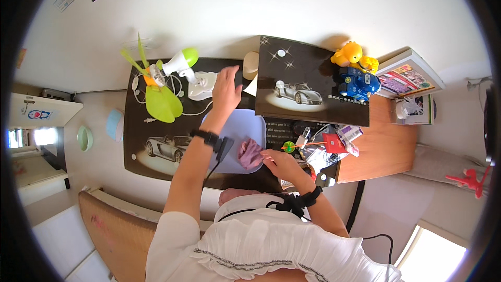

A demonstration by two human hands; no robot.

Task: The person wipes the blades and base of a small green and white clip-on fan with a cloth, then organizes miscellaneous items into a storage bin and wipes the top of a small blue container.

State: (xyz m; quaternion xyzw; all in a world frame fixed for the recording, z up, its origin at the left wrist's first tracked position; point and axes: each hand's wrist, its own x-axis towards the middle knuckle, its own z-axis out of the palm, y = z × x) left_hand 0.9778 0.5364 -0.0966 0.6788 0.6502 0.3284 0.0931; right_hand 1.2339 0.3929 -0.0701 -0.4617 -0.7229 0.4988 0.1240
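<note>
A bunched mauve cloth (250, 154) lies in a shallow lavender plastic tray (233, 125) on the desk in front of me. My right hand (282, 163) is at the tray's right rim, its fingertips at the cloth's edge; whether they pinch it is unclear. My left hand (227, 91) reaches past the tray's far side with nothing visible in it, fingers extended and thumb apart. Just left of it stands the white base (200, 85) of a small fan with soft green blades (163, 103). Beyond its fingertips is a beige cylindrical container (251, 65).
A raised dark panel with a car print (309, 86) carries a yellow toy (348, 53) and a blue toy vehicle (358, 83). Right of the tray lie a red card (334, 143), a green lollipop (289, 147) and cables. A picture frame (409, 74) leans at the back right.
</note>
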